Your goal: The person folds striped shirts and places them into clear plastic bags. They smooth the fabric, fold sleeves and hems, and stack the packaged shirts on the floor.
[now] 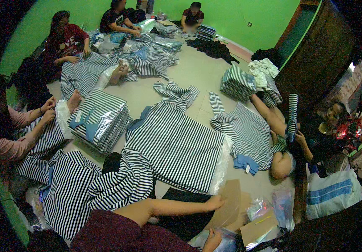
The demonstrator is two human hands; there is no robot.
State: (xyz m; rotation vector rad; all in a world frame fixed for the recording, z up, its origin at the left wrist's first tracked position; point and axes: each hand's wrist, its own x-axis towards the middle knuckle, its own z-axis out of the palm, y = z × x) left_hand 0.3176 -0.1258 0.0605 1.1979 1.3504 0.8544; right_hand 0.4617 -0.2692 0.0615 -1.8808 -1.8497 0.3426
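Note:
My left arm reaches across to the right from a maroon sleeve, and my left hand (pixel 215 203) is closed on the edge of a brown cardboard sheet (pixel 230 199). Low at the picture's bottom edge, my right hand (pixel 211 241) has its fingers curled at a clear plastic bag (pixel 228 240); part of this hand is cut off. Just beyond my left hand lies a black-and-white striped shirt (pixel 181 147), spread flat with clear plastic (pixel 221 164) along its right side. More striped shirts (pixel 73 185) lie bunched to the left of my arm.
Stacks of folded, bagged striped shirts (pixel 101 117) stand left and at the back right (pixel 237 82). Several people sit around the floor with shirts. At right, a person holds a rolled striped shirt (pixel 292 113). A white sack (pixel 332 191) and loose cardboard (pixel 260 227) lie near right.

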